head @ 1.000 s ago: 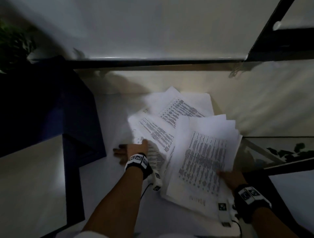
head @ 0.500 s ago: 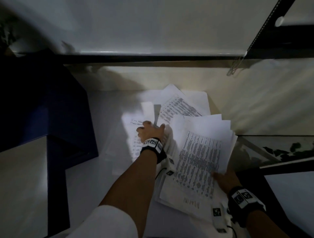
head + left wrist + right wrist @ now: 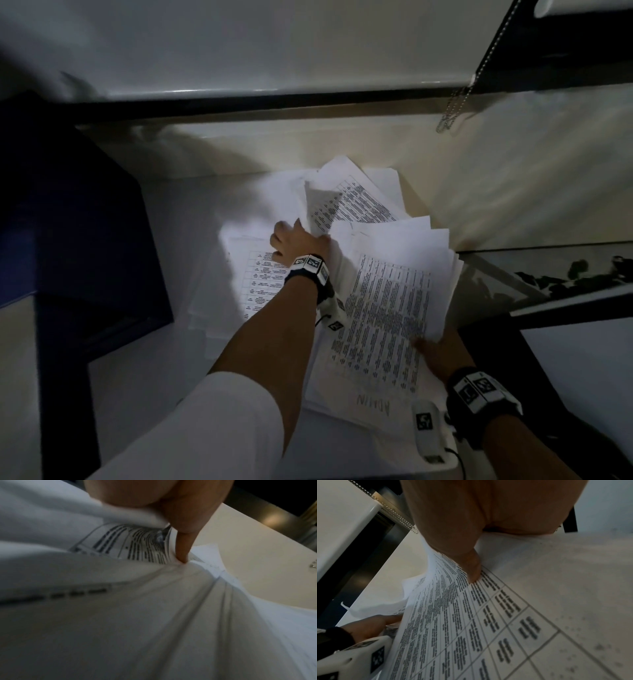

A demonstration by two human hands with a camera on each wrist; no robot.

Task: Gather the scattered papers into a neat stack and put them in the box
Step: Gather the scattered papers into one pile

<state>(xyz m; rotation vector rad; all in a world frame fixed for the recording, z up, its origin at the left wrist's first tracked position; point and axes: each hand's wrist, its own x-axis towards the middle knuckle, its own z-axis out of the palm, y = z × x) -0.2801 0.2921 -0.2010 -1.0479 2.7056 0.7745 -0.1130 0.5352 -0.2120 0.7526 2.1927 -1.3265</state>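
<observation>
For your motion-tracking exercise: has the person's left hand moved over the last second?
Yes. The left hand has moved away from the blue box, up and rightward onto the papers.

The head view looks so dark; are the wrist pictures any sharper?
Head view: dim, with one bright patch on the papers. Left wrist view: smeared, the print near the finger readable only as dashes. Right wrist view: nearest table cells blurred.

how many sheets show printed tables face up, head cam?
3, maybe more hidden. One sheet left of the left hand, one curled sheet beyond it, one top sheet on the pile under the right hand.
</observation>
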